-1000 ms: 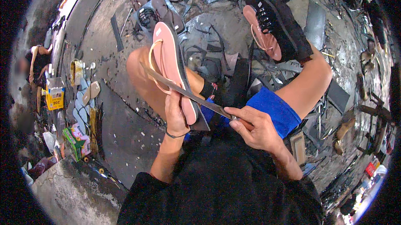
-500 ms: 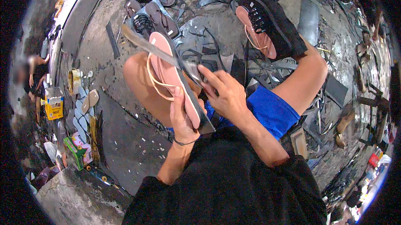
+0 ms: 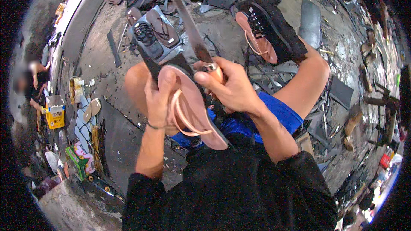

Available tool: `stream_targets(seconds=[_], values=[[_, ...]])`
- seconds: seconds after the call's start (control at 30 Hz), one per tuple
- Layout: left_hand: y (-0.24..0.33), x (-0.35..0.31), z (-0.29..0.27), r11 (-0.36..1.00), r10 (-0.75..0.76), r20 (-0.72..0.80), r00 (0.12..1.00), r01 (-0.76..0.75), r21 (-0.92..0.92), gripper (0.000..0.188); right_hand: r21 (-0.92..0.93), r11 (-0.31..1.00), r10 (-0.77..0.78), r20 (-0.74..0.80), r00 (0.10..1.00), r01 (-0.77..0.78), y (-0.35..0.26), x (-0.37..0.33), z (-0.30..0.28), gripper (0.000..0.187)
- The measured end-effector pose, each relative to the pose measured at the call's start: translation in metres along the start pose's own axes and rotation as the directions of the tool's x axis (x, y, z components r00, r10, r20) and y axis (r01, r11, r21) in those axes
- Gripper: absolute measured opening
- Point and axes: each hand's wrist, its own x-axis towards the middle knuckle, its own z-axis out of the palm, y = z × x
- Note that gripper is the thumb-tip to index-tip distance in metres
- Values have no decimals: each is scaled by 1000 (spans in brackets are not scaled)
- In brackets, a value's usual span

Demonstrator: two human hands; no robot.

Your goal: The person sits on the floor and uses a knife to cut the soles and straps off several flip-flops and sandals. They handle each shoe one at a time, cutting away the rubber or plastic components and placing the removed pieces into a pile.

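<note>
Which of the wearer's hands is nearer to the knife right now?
The right: the right hand grips the knife by its handle. The left hand is to the left of that handle, apart from it, holding a pink flip-flop.

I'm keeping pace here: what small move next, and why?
Probably bring the knife to the far end of the pink sandal: dark material shows beyond it, the left hand grips the sandal, and the right hand holds the knife, blade pointing away.
</note>
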Motion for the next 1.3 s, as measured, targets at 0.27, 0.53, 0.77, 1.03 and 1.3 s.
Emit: stream_targets(seconds=[0.27, 0.53, 0.77, 1.03, 1.3], values=[[53, 16, -42, 927, -112, 118, 987, 146, -344, 35, -430, 900, -10, -193, 981, -75, 2, -84, -42, 26], [35, -13, -47, 878, -167, 177, 970, 228, -422, 46, -300, 953, -4, 101, 995, 34, 25, -135, -19, 36], [27, -17, -42, 917, -160, 175, 971, 212, -338, 50, -452, 870, -219, 5, 976, 198, 16, -96, -1, 37], [39, -15, -26, 961, -127, 232, 964, 178, -211, 42, -422, 897, -91, 113, 989, 131, -39, -35, -17, 30], [49, -9, -15, 988, -115, 352, 929, 143, -56, 43, -468, 848, -89, 339, 937, 250, -79, 20, -29, 27]])
